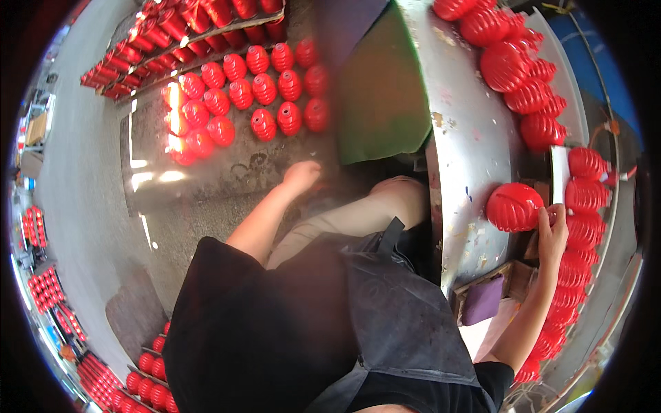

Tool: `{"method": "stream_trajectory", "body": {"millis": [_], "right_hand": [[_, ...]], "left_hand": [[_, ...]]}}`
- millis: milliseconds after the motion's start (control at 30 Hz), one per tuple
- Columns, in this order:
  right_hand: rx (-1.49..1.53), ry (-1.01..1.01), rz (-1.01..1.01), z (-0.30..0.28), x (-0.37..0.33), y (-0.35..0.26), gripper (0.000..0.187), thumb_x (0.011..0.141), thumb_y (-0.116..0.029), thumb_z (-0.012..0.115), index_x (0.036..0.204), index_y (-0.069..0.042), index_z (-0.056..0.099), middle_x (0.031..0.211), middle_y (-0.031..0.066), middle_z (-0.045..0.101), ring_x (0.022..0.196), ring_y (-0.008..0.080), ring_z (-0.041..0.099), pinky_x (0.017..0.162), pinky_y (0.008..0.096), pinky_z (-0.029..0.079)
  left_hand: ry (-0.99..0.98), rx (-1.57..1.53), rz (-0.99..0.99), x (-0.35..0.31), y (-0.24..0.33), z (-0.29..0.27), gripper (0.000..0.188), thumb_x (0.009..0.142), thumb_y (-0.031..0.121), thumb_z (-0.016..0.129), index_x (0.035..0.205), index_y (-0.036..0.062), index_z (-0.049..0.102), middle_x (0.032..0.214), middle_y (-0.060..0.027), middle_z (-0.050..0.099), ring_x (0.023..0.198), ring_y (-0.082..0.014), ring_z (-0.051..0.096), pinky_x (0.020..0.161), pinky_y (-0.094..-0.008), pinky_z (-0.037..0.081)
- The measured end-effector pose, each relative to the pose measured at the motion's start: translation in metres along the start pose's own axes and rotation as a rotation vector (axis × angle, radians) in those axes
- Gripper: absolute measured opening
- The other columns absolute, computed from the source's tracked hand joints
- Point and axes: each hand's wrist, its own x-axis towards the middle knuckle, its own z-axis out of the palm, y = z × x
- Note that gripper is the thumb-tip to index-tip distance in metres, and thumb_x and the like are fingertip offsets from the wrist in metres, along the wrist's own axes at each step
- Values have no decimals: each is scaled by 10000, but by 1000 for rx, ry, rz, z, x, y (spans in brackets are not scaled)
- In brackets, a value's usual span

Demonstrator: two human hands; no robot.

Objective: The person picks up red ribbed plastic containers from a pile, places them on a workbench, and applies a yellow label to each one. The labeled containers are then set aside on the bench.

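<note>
My right hand grips the narrow end of a glossy red ribbed vase, its fingers closed round it. The vase lies on its side over the metal worktable, its wide body pointing left. Whether it rests on the surface I cannot tell. My left hand is off to the left, beside my knee and above the floor. Its fingers are curled in, and nothing shows in them. Nearest to it is a group of red ribbed vases standing in rows.
More red vases crowd the table's far right, and another row runs down the right side. A green sheet hangs at the table's left edge. A purple pad lies near my right forearm. Red cylinders fill a rack at the far left.
</note>
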Motion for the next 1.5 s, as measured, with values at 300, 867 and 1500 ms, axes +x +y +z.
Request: {"method": "stream_trajectory", "body": {"millis": [300,867,1500], "right_hand": [[403,847,802,-183,-269,93,357,963,-359,638,1206,-102,683,706,-28,550,490,51,431,410,210,279],[154,1379,1292,-317,-807,361,388,959,-357,656,1085,7,701,957,69,694,836,172,643,761,321,511],[-215,81,1789,-275,-585,252,103,592,-137,694,547,-46,677,553,104,615,490,224,626,502,386,466]], "left_hand": [[11,20,124,27,74,-34,326,921,233,658,1194,74,737,1164,-161,742,1091,-279,716,961,-390,545],[-95,-481,801,-10,457,-7,180,1004,69,629,1150,-5,703,993,-42,704,899,-123,643,855,-283,516],[-789,-362,833,-87,520,143,148,1007,55,624,1123,-11,690,966,-59,700,874,-134,647,844,-288,532]]}}
